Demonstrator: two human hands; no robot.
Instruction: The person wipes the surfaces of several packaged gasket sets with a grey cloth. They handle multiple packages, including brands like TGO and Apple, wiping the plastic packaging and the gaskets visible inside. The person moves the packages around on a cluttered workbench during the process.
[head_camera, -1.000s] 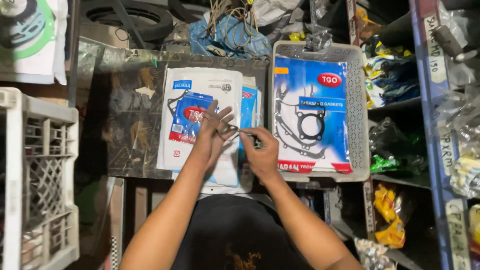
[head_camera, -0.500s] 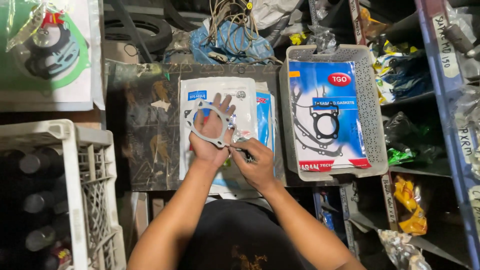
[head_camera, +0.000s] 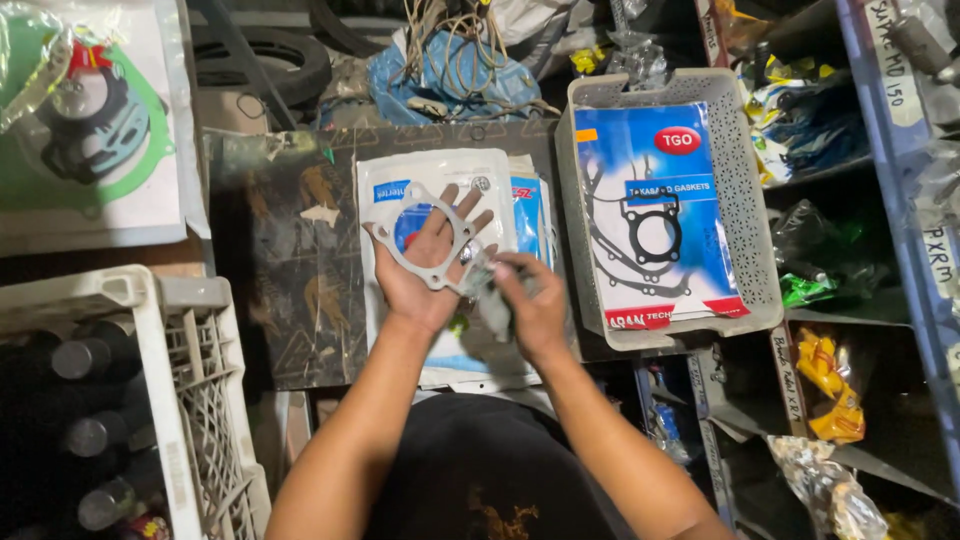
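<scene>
My left hand (head_camera: 425, 268) lies palm up with fingers spread, and a thin grey metal gasket (head_camera: 398, 222) with a round centre hole rests across the palm. My right hand (head_camera: 528, 305) is curled beside it, fingers closed on a small clear plastic packet (head_camera: 486, 284) that touches the gasket's edge. Both hands hover over a white and blue gasket package (head_camera: 437, 168) lying on a dark board (head_camera: 290, 270).
A grey perforated basket (head_camera: 745, 230) at right holds another blue gasket package (head_camera: 650, 215). A white crate (head_camera: 170, 360) with dark bottles sits at lower left. A green gasket sheet (head_camera: 90, 130) lies at upper left. Shelves with bagged parts (head_camera: 830, 380) line the right.
The view has shifted a little. My left hand has opened flat under the grey gasket, and my right hand has closed in on the small packet beside it.
</scene>
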